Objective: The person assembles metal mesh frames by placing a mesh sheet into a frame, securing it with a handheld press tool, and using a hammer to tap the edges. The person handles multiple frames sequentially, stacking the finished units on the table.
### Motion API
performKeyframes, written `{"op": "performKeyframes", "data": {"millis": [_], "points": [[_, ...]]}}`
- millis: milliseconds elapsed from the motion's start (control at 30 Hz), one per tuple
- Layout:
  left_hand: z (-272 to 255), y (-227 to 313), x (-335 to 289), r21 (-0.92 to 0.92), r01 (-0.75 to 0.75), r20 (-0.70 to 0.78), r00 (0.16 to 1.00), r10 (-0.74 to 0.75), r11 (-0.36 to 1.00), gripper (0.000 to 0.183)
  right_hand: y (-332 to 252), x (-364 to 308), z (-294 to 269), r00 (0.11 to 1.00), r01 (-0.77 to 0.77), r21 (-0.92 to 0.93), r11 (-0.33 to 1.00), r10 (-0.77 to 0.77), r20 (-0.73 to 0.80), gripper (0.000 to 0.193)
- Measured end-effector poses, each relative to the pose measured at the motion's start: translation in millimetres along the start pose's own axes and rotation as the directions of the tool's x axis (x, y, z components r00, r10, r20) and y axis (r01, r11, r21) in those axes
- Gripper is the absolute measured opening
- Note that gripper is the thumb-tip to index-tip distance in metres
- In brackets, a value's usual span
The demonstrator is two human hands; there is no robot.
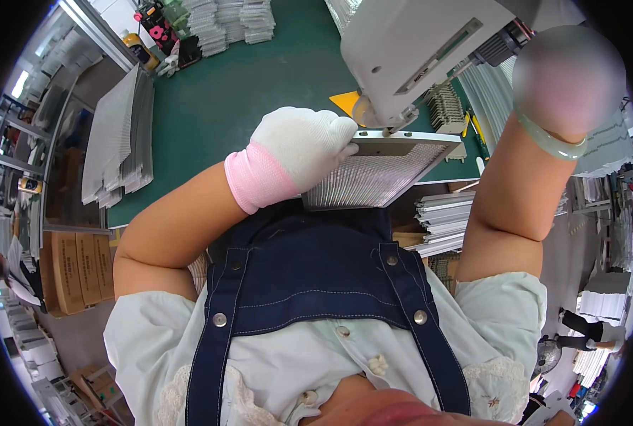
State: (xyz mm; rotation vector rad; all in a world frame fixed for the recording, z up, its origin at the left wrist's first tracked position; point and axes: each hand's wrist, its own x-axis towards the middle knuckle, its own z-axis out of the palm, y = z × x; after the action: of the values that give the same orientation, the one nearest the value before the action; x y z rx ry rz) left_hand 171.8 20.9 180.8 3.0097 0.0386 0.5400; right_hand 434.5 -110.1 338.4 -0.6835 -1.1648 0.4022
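My left hand (306,153), in a white glove with a pink cuff, is closed on the upper left corner of a framed metal mesh filter panel (380,176). The panel hangs tilted at the front edge of the green table, with its white rim up under the tip of a grey machine head (419,60). Small dark slots show along that rim. My right hand (570,85) is raised at the upper right, beside the machine's dark ribbed knob (502,50). A pale green bangle circles its wrist. Blur covers this hand, so its fingers cannot be made out.
Thin silver panels (121,135) are stacked at the table's left edge. More stacks (231,21) stand at the back, near bottles (140,51). Right of the machine lie a ridged beige part (444,110) and yellow-handled tools (478,131). Metal strips (448,220) are piled below the table edge.
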Motion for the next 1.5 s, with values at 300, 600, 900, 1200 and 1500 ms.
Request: {"op": "performKeyframes", "data": {"millis": [300,600,900,1200,1500], "points": [[-0.2,-0.1,-3.4,0.0,0.014,-0.015,1.0,-0.014,1.0,0.03,2.4,-4.1,11.0,0.999,-0.031,0.089,0.996,0.027,0.048,0.027],[13.1,5.9,3.5,-0.039,-0.032,-0.15,0.988,0.026,0.999,0.028,58.8,-14.3,51.4,0.963,-0.246,0.37,0.896,0.182,0.2,0.03],[7.4,4.9,15.7,-0.04,0.098,0.137,0.986,-0.092,0.994,0.05,104.4,5.0,13.1,0.881,-0.463,0.523,0.716,0.303,0.364,0.04],[17.9,-0.4,22.4,-0.119,0.01,0.003,1.0,-0.009,0.993,0.032,96.7,-8.4,26.2,0.964,-0.21,0.355,0.911,0.133,0.23,0.037],[20.7,-11.2,21.3,-0.121,0.004,0.012,1.0,-0.002,0.993,0.029,94.2,-13.0,42.1,0.991,-0.065,0.217,0.974,0.037,0.131,0.037]]}}
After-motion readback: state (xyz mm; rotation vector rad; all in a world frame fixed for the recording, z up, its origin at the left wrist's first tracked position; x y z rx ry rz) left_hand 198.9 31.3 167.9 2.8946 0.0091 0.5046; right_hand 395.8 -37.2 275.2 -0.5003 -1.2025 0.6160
